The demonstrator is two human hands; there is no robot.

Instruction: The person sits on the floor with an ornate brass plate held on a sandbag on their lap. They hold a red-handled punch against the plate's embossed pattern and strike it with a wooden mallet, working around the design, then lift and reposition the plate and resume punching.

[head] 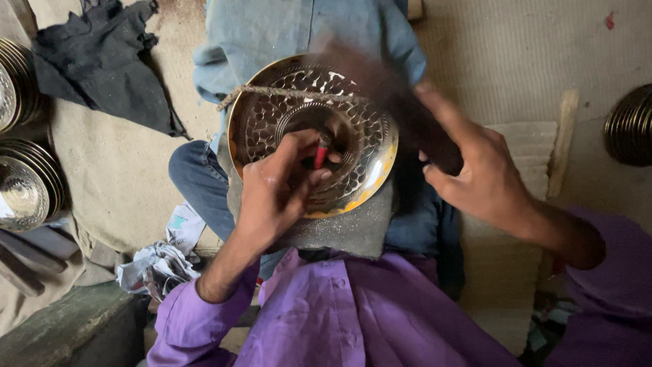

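A round brass plate [372, 146] with a punched leaf pattern rests on a grey pad [353, 231] over my lap, a cord [272, 90] across its top. My left hand [275, 194] pinches a short red punch [320, 151] upright near the plate's middle. My right hand [479, 173] grips a dark wooden mallet [414, 122], blurred by motion, raised above the plate's upper right.
Stacks of finished metal plates [27, 187] lie at the left edge, with another stack [630, 126] at the right. A dark cloth [109, 61] lies at top left. Crumpled paper [159, 265] sits by my left sleeve. A person in a blue shirt [272, 34] sits opposite.
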